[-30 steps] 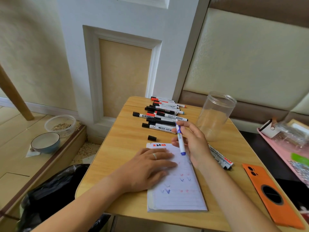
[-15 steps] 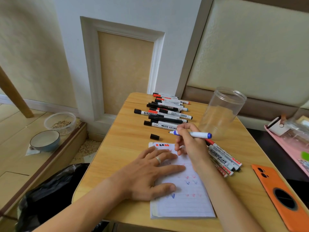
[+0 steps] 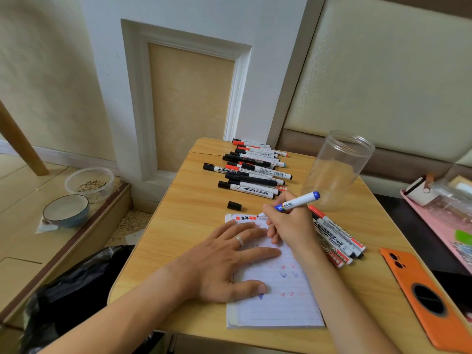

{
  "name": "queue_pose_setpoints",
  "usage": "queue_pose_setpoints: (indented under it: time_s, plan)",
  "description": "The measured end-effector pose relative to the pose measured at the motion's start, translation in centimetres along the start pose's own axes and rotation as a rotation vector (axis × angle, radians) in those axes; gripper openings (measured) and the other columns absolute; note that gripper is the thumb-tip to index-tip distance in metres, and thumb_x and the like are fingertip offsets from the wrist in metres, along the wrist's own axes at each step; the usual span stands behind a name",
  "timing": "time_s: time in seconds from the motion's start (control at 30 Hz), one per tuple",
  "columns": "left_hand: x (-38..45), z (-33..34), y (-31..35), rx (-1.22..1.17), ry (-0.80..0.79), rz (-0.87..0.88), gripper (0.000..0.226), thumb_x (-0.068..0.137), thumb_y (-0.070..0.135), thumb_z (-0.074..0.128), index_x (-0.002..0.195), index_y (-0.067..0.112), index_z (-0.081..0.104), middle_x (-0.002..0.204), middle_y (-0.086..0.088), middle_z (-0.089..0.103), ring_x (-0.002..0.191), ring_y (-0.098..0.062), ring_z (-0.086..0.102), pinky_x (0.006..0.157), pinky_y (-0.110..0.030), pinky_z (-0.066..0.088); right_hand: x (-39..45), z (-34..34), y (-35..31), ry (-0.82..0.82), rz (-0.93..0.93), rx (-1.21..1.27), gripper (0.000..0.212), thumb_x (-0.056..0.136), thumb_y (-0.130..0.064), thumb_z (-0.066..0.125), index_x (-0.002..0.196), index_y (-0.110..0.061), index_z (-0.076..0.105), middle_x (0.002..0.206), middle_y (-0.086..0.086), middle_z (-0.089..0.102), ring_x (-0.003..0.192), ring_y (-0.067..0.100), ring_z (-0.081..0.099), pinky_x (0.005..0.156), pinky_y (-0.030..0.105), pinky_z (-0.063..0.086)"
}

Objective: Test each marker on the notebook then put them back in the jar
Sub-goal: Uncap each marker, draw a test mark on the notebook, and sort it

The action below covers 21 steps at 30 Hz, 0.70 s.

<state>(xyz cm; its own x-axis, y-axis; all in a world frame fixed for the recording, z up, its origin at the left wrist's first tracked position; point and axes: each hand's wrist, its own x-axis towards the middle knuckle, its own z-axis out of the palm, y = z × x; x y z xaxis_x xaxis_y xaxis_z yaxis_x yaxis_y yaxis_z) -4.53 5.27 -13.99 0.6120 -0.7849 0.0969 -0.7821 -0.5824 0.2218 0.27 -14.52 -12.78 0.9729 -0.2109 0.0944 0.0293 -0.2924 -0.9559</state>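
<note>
A lined notebook [image 3: 278, 307] lies on the wooden table [image 3: 178, 226] with red and blue marks on its page. My left hand [image 3: 224, 261] rests flat on the page, fingers spread. My right hand [image 3: 291, 226] holds a blue marker [image 3: 296, 202] in a writing grip, its tip at the notebook's top edge. An empty clear jar [image 3: 337, 169] stands upright at the back right. Several capped markers [image 3: 250, 172] lie in a row behind the notebook. Another small pile of markers [image 3: 337, 238] lies right of my right wrist.
A loose black cap [image 3: 234, 205] lies just behind the notebook. An orange phone [image 3: 424, 297] sits at the table's right front. A pink tray [image 3: 439, 221] is off to the right. On the floor at left are two bowls [image 3: 66, 210] and a black bag [image 3: 74, 295].
My right hand turned the blue marker from tip-down over the page to lying across, then lowered its tip to the notebook's top edge. My left hand stayed on the page.
</note>
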Motion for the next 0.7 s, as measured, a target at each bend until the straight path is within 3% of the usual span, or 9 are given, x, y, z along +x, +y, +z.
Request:
queue_pose_setpoints:
  time_s: [0.7]
  plan:
    - [0.15,0.08,0.0,-0.022,0.037,-0.033,0.066,0.095,0.077,0.037,0.154,0.057,0.017,0.169,0.011,0.012,0.154,-0.016,-0.004,0.124,-0.034,-0.004,-0.35,0.13,-0.16,0.01,0.004,-0.027,0.02,0.092,-0.008,0.07,0.083,-0.01,0.052,0.055,0.013,0.059,0.037,0.024,0.052,0.039,0.026,0.04]
